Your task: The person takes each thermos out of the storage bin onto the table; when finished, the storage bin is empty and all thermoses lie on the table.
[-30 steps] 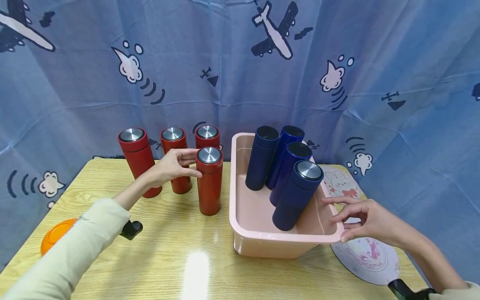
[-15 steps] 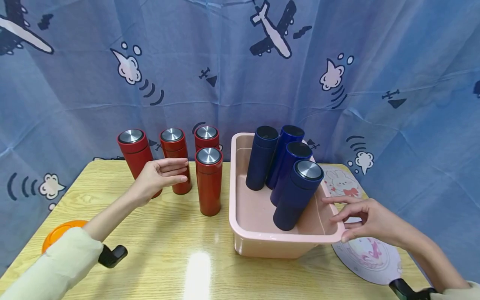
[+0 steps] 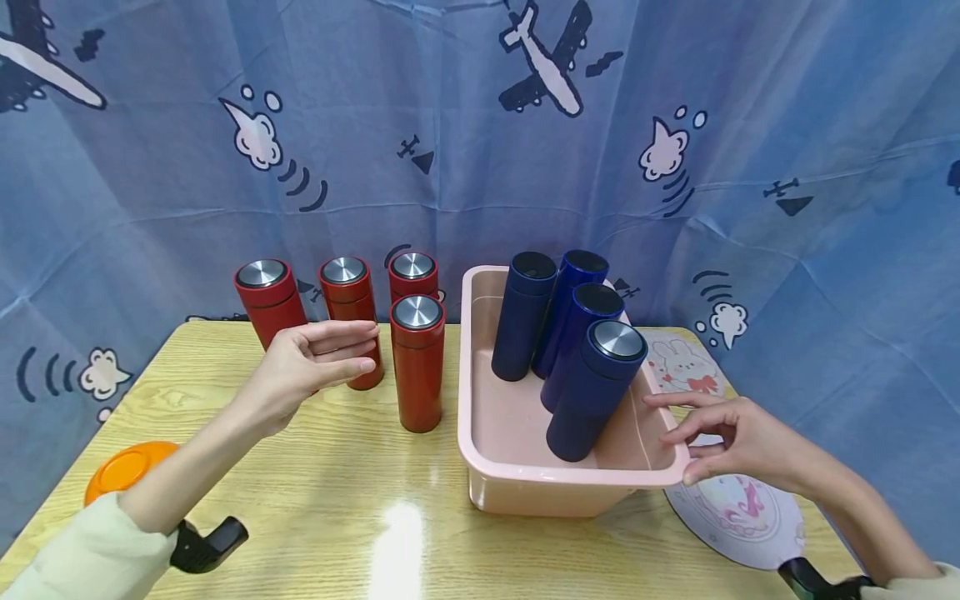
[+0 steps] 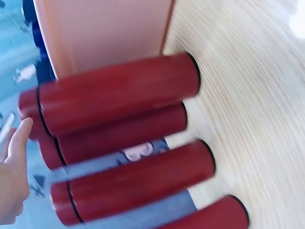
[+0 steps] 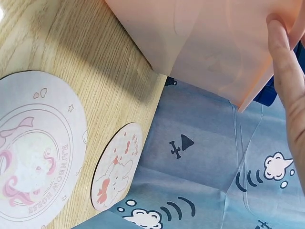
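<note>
My left hand [image 3: 307,367] hovers with extended fingers and nothing in its grasp, left of the front red thermos [image 3: 418,367]. It overlaps the left red thermos [image 3: 272,304] and the middle red thermos [image 3: 348,296] in the head view. Another red thermos [image 3: 414,271] stands behind the front one; all have silver lids. The left wrist view shows the left hand [image 4: 14,176] near the red thermoses' lid ends. My right hand [image 3: 731,442] grips the right rim of a pink plastic bin [image 3: 525,477]. Inside lean several blue thermoses, the nearest blue thermos [image 3: 596,400] having a silver lid.
An orange bowl-like item [image 3: 127,468] sits at the table's left, partly behind the left forearm. Right of the bin lie a round unicorn mat [image 3: 772,533] and a rabbit-print mat [image 3: 682,362]. A blue curtain [image 3: 450,125] hangs behind the wooden table [image 3: 322,517].
My left hand has let go of the front red thermos and drawn back to the left and down. The thermos stays standing. My right hand keeps its grip on the bin.
</note>
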Motion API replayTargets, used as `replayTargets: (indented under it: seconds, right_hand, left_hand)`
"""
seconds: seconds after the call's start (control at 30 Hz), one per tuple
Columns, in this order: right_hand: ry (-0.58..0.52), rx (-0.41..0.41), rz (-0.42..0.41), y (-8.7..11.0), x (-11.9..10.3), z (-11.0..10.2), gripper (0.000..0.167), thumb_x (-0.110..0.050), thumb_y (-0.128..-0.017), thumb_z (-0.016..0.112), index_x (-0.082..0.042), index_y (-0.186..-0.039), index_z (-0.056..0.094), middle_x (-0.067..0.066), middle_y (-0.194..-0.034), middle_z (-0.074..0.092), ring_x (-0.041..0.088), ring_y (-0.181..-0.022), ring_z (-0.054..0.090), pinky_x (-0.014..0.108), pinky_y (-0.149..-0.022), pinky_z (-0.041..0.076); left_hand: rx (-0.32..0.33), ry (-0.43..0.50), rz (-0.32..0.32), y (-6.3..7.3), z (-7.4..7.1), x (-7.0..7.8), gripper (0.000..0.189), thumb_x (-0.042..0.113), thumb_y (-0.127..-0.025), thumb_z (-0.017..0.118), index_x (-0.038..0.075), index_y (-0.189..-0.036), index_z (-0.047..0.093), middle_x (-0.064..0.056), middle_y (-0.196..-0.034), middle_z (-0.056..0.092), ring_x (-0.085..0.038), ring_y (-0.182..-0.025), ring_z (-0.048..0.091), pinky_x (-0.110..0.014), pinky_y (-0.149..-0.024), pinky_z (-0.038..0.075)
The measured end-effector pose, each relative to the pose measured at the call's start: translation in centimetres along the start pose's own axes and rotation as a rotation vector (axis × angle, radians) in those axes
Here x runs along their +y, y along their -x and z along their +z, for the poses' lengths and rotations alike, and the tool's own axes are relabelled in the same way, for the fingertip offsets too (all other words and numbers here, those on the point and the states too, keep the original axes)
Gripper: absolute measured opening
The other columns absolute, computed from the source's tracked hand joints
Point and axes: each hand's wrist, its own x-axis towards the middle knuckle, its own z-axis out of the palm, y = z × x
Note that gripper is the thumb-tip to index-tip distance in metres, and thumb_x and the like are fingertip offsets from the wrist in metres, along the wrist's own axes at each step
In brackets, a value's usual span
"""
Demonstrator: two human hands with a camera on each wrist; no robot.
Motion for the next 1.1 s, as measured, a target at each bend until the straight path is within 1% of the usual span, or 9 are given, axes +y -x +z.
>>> replayTargets:
  seconds: [0.13,0.27,0.33,0.53,0.7,0.83,0.93,1.03,1.1]
  right_hand:
    - [-0.019,-0.008,-0.006,0.0,0.0,0.0,0.033,0.011,-0.074,0.074,-0.003,-0.104,0.073,-0.014,-0.136,0.053,-0.006,-0.12,0.046,0.025,-0.077,0.056]
    - [-0.038,-0.014,-0.01,0.0,-0.1,0.0,0.032,0.011,-0.075,0.073,-0.002,-0.104,0.072,-0.014,-0.137,0.052,-0.006,-0.121,0.045,0.025,-0.078,0.055]
    - [-0.037,-0.012,-0.008,0.1,-0.1,0.0,0.032,0.011,-0.075,0.073,-0.002,-0.104,0.072,-0.013,-0.137,0.052,-0.007,-0.122,0.044,0.025,-0.078,0.055]
    - [-0.006,0.0,-0.005,0.1,-0.2,0.0,0.032,0.01,-0.074,0.074,-0.003,-0.103,0.073,-0.014,-0.136,0.053,-0.009,-0.122,0.042,0.024,-0.077,0.055]
    - [-0.017,-0.01,-0.013,0.0,-0.2,0.0,0.032,0.011,-0.074,0.073,-0.003,-0.103,0.073,-0.013,-0.137,0.053,-0.008,-0.122,0.044,0.025,-0.079,0.055]
    - [-0.023,-0.012,-0.017,0.0,-0.1,0.0,0.032,0.011,-0.075,0.073,-0.002,-0.104,0.072,-0.014,-0.137,0.052,-0.007,-0.121,0.045,0.025,-0.078,0.055]
    - [-0.01,-0.008,-0.018,-0.1,-0.1,0.0,0.032,0.011,-0.075,0.073,-0.003,-0.104,0.072,-0.016,-0.136,0.053,-0.008,-0.121,0.044,0.025,-0.077,0.056]
    - [-0.004,-0.007,-0.015,-0.1,0.0,0.1,0.032,0.01,-0.075,0.073,-0.003,-0.104,0.073,-0.015,-0.136,0.053,-0.009,-0.12,0.044,0.026,-0.077,0.056]
    - [-0.012,-0.01,-0.015,-0.1,0.0,0.1,0.031,0.01,-0.076,0.073,-0.003,-0.104,0.073,-0.015,-0.136,0.053,-0.008,-0.12,0.045,0.026,-0.077,0.056]
  left_hand:
    - [-0.032,0.0,0.019,0.2,1.7,0.7,0.046,-0.006,-0.081,0.071,-0.008,-0.126,0.057,-0.007,-0.118,0.067,-0.016,-0.106,0.065,-0.029,-0.086,0.053]
    - [-0.046,-0.018,0.012,0.0,3.4,1.2,0.047,-0.006,-0.081,0.071,-0.009,-0.125,0.057,-0.017,-0.122,0.063,-0.023,-0.11,0.063,-0.03,-0.088,0.052]
    - [-0.051,-0.025,0.009,-0.2,4.2,1.4,0.047,-0.005,-0.08,0.072,-0.008,-0.125,0.058,-0.019,-0.124,0.062,-0.025,-0.111,0.062,-0.031,-0.09,0.051]
    - [-0.085,-0.006,0.003,-1.0,6.7,2.4,0.047,-0.005,-0.079,0.073,-0.006,-0.124,0.06,-0.016,-0.121,0.064,-0.026,-0.111,0.062,-0.032,-0.09,0.052]
    - [-0.161,-0.027,0.038,-2.2,9.3,3.4,0.043,-0.001,-0.08,0.074,-0.002,-0.121,0.063,-0.013,-0.118,0.066,-0.025,-0.11,0.063,-0.032,-0.09,0.052]
    - [-0.222,-0.074,0.065,-3.1,11.4,4.0,0.043,0.003,-0.079,0.076,0.002,-0.12,0.065,-0.008,-0.117,0.067,-0.018,-0.108,0.064,-0.03,-0.09,0.051]
    - [-0.255,-0.09,0.069,-3.9,12.8,4.4,0.043,0.004,-0.079,0.077,0.004,-0.12,0.066,-0.006,-0.116,0.068,-0.014,-0.106,0.065,-0.027,-0.089,0.052]
    - [-0.292,-0.077,0.081,-4.9,14.1,4.7,0.043,0.003,-0.08,0.076,0.003,-0.121,0.065,-0.006,-0.116,0.068,-0.012,-0.105,0.065,-0.027,-0.087,0.053]
    - [-0.315,-0.057,0.085,-5.7,14.9,5.0,0.042,0.001,-0.081,0.075,0.002,-0.122,0.065,-0.009,-0.117,0.068,-0.012,-0.105,0.065,-0.026,-0.087,0.052]
